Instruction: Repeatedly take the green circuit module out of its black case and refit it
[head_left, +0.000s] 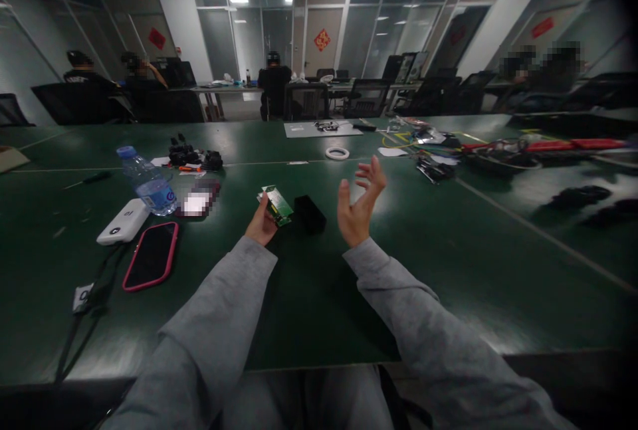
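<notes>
The left hand is closed around the near-left edge of the green piece, which is thus taken up. Its long axis is slanted from far left to near right; its front cannot be told. The black box, just right of that hand, is left ungrasped on the desk. The right hand, farther right, is raised, opened, unloaded.

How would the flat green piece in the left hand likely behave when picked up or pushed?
The flat green piece is probably stiff, since it juts past the left hand without visible sag. Small and held in that one hand, it seems light. Its flat, angular shape suggests it would slide rather than roll.
</notes>
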Motion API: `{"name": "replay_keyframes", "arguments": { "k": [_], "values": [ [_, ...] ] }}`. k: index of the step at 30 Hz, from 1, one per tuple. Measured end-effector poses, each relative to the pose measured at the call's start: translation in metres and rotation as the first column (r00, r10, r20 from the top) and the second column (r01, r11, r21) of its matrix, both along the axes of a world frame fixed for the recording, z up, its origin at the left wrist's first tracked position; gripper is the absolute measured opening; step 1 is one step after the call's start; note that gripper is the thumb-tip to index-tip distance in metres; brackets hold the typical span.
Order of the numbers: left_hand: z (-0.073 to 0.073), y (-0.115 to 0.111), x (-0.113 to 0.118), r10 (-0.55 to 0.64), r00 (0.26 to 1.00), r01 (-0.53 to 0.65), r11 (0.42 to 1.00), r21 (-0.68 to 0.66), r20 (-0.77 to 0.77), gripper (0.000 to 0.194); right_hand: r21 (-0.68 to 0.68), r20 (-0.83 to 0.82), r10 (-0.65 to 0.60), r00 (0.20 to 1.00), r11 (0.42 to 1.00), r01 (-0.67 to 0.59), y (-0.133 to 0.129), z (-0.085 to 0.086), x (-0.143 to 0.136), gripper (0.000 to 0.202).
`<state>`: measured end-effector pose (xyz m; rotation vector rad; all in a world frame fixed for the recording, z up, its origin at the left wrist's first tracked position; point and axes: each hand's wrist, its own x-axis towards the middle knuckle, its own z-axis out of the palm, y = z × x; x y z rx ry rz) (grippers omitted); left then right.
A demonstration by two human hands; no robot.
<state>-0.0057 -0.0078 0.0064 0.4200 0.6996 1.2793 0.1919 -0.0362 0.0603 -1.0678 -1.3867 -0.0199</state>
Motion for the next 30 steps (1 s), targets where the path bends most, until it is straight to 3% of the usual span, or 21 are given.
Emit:
{"name": "replay_keyframes", "arguments": {
  "k": [3,7,15,19,21,23,27,30],
  "values": [
    [-0.002,0.002,0.001,-0.023,1.000,0.022,0.998,0.062,0.012,0.047,-0.005,0.229,0.069,0.971,0.998,-0.070,-0.007,-0.015,-0.017,0.067],
    [-0.002,0.002,0.002,-0.025,1.000,0.023,0.995,0.097,0.015,0.039,-0.162,0.469,0.186,0.863,0.979,-0.123,-0.009,-0.043,-0.036,0.064],
    [-0.006,0.008,-0.005,-0.022,0.998,0.019,0.998,0.053,0.052,0.044,-0.368,0.521,0.129,0.844,0.926,0.085,0.018,-0.067,-0.015,0.069],
    [-0.005,0.007,-0.006,0.000,0.999,0.000,1.000,-0.004,0.032,0.048,-0.454,0.557,0.229,0.798,0.889,0.061,0.025,-0.073,0.008,0.053],
    [-0.003,0.006,-0.006,0.010,1.000,-0.010,1.000,-0.018,0.012,0.048,-0.445,0.565,0.201,0.800,0.891,0.090,0.031,-0.076,0.036,0.048],
    [-0.003,0.006,-0.006,0.013,1.000,-0.013,1.000,-0.016,0.000,0.047,-0.449,0.565,0.110,0.818,0.873,0.192,0.039,-0.079,0.081,0.045],
    [-0.006,0.010,-0.008,0.009,1.000,-0.009,0.999,-0.032,-0.001,0.046,-0.482,0.527,-0.135,0.839,0.765,0.426,0.049,-0.089,0.214,0.051],
    [-0.007,0.012,-0.008,0.027,0.999,-0.028,0.998,-0.049,-0.018,0.044,-0.508,0.367,-0.414,0.833,0.661,0.552,0.038,-0.094,0.309,0.065]
  ]
}}
